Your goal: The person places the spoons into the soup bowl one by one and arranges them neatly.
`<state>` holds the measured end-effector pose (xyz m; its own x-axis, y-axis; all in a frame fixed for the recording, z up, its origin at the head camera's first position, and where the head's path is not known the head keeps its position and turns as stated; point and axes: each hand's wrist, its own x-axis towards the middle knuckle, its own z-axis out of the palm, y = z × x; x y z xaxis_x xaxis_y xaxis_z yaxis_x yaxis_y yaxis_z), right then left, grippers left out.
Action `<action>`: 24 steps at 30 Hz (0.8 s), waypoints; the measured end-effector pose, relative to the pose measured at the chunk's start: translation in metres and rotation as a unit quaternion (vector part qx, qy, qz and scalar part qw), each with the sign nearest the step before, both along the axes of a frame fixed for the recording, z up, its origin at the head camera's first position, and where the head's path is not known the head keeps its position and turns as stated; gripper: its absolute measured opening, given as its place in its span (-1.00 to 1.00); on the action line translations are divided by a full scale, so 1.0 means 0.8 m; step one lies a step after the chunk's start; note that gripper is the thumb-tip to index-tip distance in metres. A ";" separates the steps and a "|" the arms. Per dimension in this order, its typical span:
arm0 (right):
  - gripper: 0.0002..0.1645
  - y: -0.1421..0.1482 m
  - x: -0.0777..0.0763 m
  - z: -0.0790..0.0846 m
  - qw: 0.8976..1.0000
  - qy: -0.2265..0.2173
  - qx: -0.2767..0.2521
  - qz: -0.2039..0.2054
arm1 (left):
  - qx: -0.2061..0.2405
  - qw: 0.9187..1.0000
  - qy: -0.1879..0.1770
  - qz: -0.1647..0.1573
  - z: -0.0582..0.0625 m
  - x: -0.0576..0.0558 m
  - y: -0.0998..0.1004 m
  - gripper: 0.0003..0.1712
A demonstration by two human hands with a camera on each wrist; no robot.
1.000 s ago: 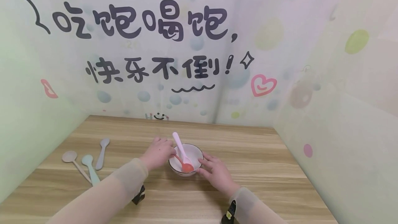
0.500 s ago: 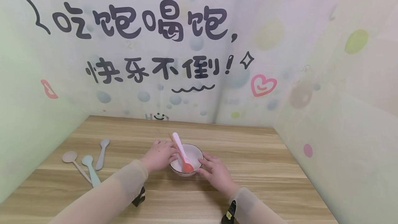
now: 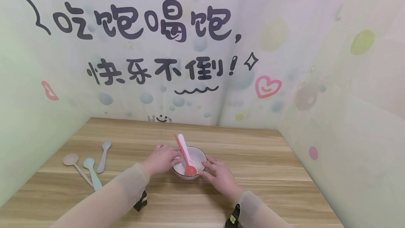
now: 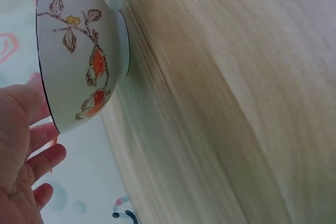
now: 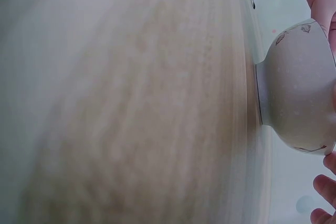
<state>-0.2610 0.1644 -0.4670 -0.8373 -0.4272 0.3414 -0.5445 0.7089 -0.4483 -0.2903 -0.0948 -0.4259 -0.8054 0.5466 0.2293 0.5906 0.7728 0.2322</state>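
Note:
A white bowl [image 3: 200, 153] with a dark rim and painted leaves and orange fruit stands on the table. Inside it, an orange spoon [image 3: 191, 170] and a pink spoon [image 3: 183, 146] lean side by side, handles upward past the far rim. My left hand [image 3: 162, 158] is at the bowl's left rim, fingertips over the edge; in the left wrist view its fingers are spread and relaxed, and hold no spoon. From the right, my right hand [image 3: 221, 178] holds the bowl's side, thumb near the front and fingers farther back. The inside of that grip is partly hidden.
On the left of the wooden table [image 3: 269, 171] lie a beige spoon [image 3: 71, 159], a mint spoon [image 3: 89, 163] and a grey-lilac spoon [image 3: 106, 145]. My left sleeve covers the table's front left. A printed wall [image 3: 202, 108] closes the back.
My left hand has swung the orange spoon's handle up from the left rim and let it go beside the pink spoon. My right hand has stayed at the bowl.

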 end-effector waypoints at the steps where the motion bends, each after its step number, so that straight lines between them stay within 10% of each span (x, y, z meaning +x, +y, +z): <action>1: -0.37 0.000 0.000 0.000 1.000 0.000 0.001 0.000 | 0.004 1.000 -0.002 0.003 0.000 0.000 -0.001 -0.68; 8: -0.37 0.000 0.000 -0.001 1.000 -0.006 0.002 -0.006 | 0.093 0.994 -0.049 0.043 -0.006 -0.001 -0.011 -0.63; 16: -0.37 -0.001 0.001 -0.001 1.000 -0.007 0.000 -0.006 | 0.242 0.956 -0.126 0.112 -0.011 0.003 -0.036 -0.62; 24: -0.36 0.000 0.001 -0.002 1.000 -0.012 -0.001 -0.007 | 0.272 0.937 -0.141 0.167 -0.013 0.007 -0.066 -0.52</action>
<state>-0.2606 0.1641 -0.4689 -0.8511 -0.4150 0.3215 -0.5236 0.7159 -0.4620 -0.2844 -0.1475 -0.4360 -0.9811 0.1172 0.1541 0.1934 0.6250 0.7563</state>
